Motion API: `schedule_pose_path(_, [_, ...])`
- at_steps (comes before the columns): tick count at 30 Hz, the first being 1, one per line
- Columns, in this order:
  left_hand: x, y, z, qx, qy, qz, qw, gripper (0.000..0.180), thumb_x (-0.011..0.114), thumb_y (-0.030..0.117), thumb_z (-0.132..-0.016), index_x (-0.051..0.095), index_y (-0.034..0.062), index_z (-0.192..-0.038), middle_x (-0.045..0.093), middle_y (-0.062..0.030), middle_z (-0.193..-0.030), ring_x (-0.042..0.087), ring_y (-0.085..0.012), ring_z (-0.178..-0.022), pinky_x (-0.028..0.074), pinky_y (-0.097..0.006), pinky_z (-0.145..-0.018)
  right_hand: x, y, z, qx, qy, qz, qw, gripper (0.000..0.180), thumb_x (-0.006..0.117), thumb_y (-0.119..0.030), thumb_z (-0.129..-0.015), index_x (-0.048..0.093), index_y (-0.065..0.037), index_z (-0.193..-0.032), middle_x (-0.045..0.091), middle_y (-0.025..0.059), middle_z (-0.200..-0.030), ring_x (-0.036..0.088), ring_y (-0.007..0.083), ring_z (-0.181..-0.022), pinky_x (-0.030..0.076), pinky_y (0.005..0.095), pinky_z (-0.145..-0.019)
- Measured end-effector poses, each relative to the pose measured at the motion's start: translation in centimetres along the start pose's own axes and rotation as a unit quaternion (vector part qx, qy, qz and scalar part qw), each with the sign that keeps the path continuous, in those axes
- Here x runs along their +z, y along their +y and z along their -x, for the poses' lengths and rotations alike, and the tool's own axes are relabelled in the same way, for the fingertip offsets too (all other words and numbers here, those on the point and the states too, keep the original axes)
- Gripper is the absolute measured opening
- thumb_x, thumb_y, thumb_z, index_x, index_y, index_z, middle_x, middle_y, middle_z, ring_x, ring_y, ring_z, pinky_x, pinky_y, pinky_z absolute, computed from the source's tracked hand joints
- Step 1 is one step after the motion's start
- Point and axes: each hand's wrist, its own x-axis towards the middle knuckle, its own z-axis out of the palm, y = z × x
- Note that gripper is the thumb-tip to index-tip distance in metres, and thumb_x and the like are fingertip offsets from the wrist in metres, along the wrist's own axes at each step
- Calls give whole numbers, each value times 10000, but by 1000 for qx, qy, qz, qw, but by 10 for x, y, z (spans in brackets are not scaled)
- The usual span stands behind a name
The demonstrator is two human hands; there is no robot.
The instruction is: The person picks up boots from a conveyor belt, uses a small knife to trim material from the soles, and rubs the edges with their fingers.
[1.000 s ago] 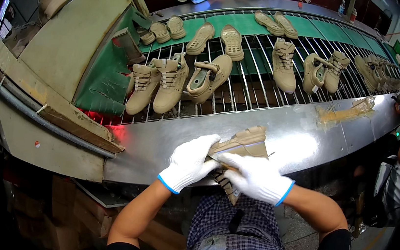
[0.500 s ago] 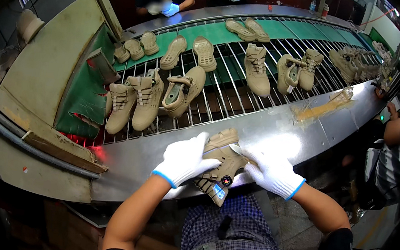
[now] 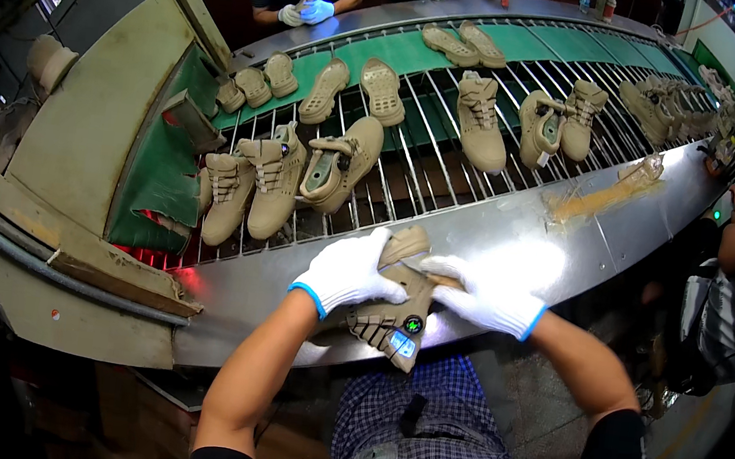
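Note:
My left hand [image 3: 346, 270], in a white glove with a blue cuff, grips a beige lace-up shoe [image 3: 410, 297] over the metal ledge. The shoe lies on its side, heel away from me and laced front toward me, with a round dial and a bright blue-white patch near the laces. My right hand [image 3: 489, 296], gloved alike, is closed on a small tool with a brown handle [image 3: 446, 281] against the shoe's far part. Fingers and glare hide most of its working end, so its kind is unclear.
Beyond the metal ledge [image 3: 513, 228] runs a conveyor of metal rods [image 3: 412, 157] carrying several beige shoes [image 3: 481, 125]. Loose soles [image 3: 382, 91] lie along its green belt [image 3: 533, 51]. Co-workers' gloved hands [image 3: 317, 12] are across it. A beige machine housing [image 3: 94, 126] with torn green flaps stands left.
My right hand has shifted slightly left and up along the shoe, and the tool's brown handle now shows. The view has tilted a little. My left hand keeps its grip.

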Motion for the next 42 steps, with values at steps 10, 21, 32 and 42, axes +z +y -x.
schedule_pose_path(10, [11, -11, 7, -9, 39, -38, 998, 1021, 899, 615, -695, 510, 101, -1488, 728, -263, -1278, 720, -449, -1162, 576, -500, -983, -16, -68, -19, 124, -118, 38, 985, 510, 644, -185, -1038, 580, -9, -1513, 688, 247, -1400, 690, 342, -1260, 543, 422, -1093])
schedule_pose_path(21, [22, -17, 19, -38, 112, -59, 991, 938, 836, 606, -815, 520, 69, -1516, 752, -268, -1217, 745, -440, -1093, 592, -499, -948, -6, -11, -13, 85, 23, -76, 993, 488, 656, -256, -1014, 640, -12, -1437, 736, 221, -1307, 716, 307, -1200, 531, 379, -1098])
schedule_pose_path(32, [14, 0, 9, -61, 120, -56, 989, 1098, 875, 631, -762, 431, 42, -1575, 639, -283, -1446, 679, -436, -1277, 558, -486, -1062, 24, 13, -7, 125, 29, -190, 973, 532, 618, -321, -1051, 603, -41, -1502, 669, 208, -1466, 656, 354, -1335, 498, 394, -1142])
schedule_pose_path(42, [39, 0, 0, -44, 180, -58, 981, 1032, 900, 556, -759, 448, 30, -1524, 634, -224, -1406, 702, -403, -1217, 585, -484, -987, 62, 18, -22, 31, 136, -119, 983, 488, 618, -283, -1059, 584, -88, -1505, 757, 263, -1223, 786, 374, -991, 626, 476, -839])
